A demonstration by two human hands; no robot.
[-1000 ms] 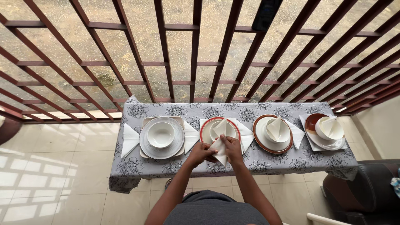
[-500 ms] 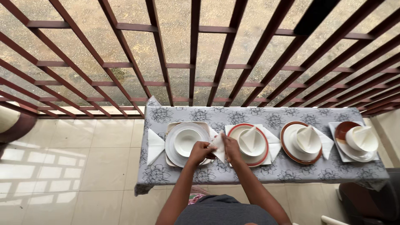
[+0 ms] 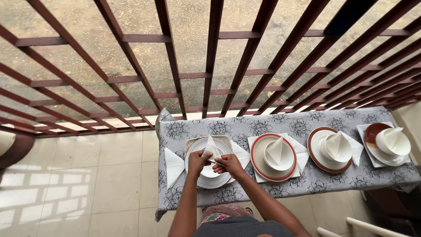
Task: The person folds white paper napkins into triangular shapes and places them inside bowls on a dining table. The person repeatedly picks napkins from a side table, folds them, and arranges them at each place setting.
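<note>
Head view, your left hand (image 3: 198, 159) and right hand (image 3: 229, 163) gripping one folded napkin (image 3: 212, 147) over the leftmost bowl (image 3: 208, 170), four place settings sitting on one table (image 3: 245, 123), three other bowls holding napkins.

A table (image 3: 287, 184) under a grey flowered cloth (image 3: 228, 126) carries four plate settings in a row, flat white napkins (image 3: 173, 163) beside them, on a tiled floor (image 3: 87, 175).

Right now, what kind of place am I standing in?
Probably a tiled balcony or veranda set for a meal: a red-brown lattice railing overlooks wet ground, and a table with a grey floral cloth carries four place settings with folded napkins, such as the red-rimmed plate.
</note>
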